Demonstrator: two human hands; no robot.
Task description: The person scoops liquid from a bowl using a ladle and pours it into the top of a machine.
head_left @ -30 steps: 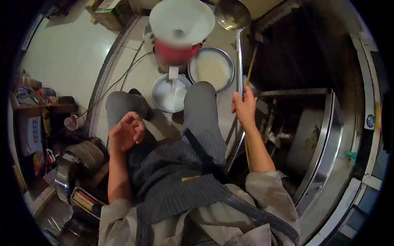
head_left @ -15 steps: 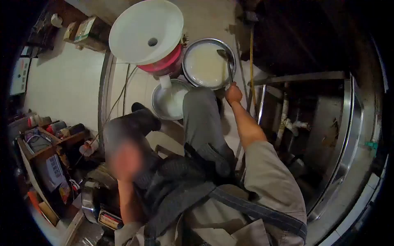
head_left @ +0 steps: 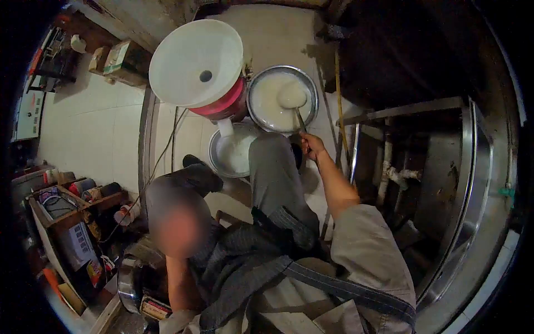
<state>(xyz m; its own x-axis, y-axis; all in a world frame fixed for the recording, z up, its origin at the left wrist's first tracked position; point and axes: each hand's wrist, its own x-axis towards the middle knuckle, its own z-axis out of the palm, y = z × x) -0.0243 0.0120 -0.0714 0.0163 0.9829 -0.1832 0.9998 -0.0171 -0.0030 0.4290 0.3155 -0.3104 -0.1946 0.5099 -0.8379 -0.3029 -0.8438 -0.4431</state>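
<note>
Fingers (head_left: 307,147) of the right hand (head_left: 315,147) are curling tight round the handle of a ladle (head_left: 301,120), so yeah, that one's clamping on properly. The ladle's round end is sitting over the big metal basin (head_left: 316,106), inside the rim, and it's looking pale and coated, though I can't tell if it's touching the creamy liquid (head_left: 266,93) that's filling the thing. The left hand (head_left: 181,227) is blurring out completely down by the left leg, so I can't tell whether its fingers are sitting apart or together, or if they're holding anything. Just beside the basin, a red machine (head_left: 228,101) is standing with a wide white hopper (head_left: 181,58) on top, and a dark round hole is showing in the hopper's floor. Its white spout (head_left: 225,127) is pointing down over a second metal pot (head_left: 213,155), which is holding some whitish stuff too. The right knee (head_left: 271,150) is blocking part of that pot. A thin cable (head_left: 165,146) is trailing across the floor on the left, and a metal frame (head_left: 470,161) with pipes (head_left: 387,158) inside is standing off to the right.
</note>
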